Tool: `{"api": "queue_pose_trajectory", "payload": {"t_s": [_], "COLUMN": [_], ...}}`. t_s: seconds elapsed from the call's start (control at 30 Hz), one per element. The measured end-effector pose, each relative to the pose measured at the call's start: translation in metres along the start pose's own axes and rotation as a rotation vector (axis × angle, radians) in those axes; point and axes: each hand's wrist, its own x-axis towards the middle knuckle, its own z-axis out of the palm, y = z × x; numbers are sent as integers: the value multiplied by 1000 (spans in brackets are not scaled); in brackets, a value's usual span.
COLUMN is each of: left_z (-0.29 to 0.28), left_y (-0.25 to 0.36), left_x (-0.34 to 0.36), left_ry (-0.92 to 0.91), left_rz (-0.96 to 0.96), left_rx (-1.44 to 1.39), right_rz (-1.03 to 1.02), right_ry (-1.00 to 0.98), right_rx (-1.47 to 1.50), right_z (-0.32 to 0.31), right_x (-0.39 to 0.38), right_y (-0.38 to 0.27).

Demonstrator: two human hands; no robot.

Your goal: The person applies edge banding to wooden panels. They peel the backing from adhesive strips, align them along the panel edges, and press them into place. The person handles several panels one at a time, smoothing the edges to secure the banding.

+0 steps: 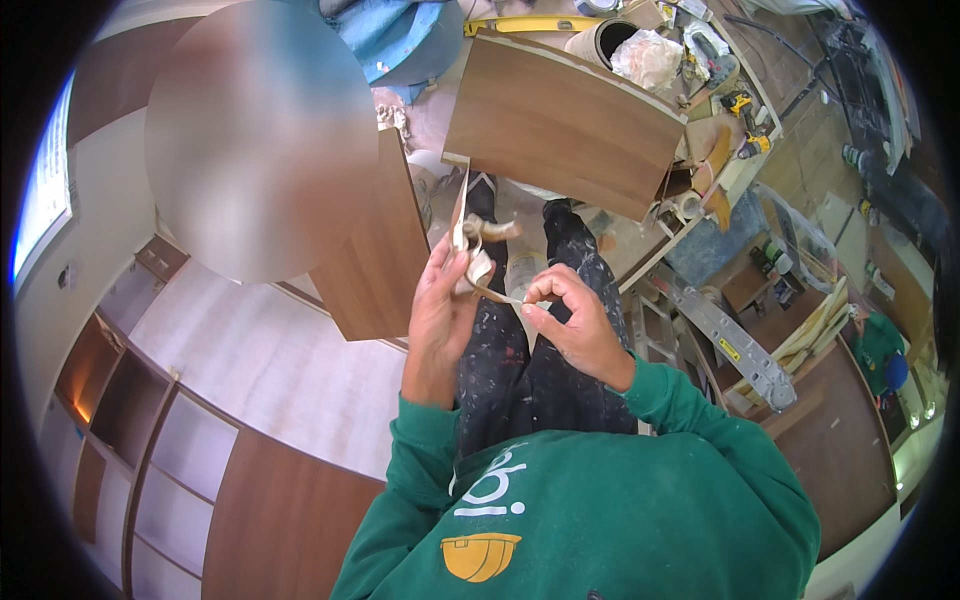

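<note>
A thin, curled beige-and-brown strip [480, 268], looking like edge banding, hangs in loops between my hands above my dark, paint-spotted trousers. My left hand [441, 305] is closed around its bunched part, fingers pointing up. Slightly lower and to the right, my right hand [572, 318] pinches a narrow end of the strip between thumb and fingertips. One length runs upward from the left hand toward the near left corner of a brown wood-grain board [565, 120]; whether it is attached there I cannot tell.
Another brown panel [372, 240] stands at the left. Beyond the board lie a yellow spirit level [530, 25] and a bucket [596, 42]. A yellow-black cordless drill [745, 108] rests on a cluttered bench at the right, above a metal ladder [730, 340]. Shelving [170, 470] fills the lower left.
</note>
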Motion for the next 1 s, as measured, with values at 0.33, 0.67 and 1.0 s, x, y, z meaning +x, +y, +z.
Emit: {"api": "queue_pose_trajectory", "payload": {"t_s": [0.33,0.67,1.0], "left_z": [7,47,95], "left_y": [24,39,27], "left_x": [-54,-94,-94], "left_ry": [80,-239,-272], "left_rz": [20,18,-18], "left_rx": [295,368,561], "right_rz": [282,173,299], "right_ry": [403,1188,1892], "right_rx": [463,825,970], "right_z": [-89,-192,-247], "right_x": [23,127,240], "right_y": [114,252,251]}}
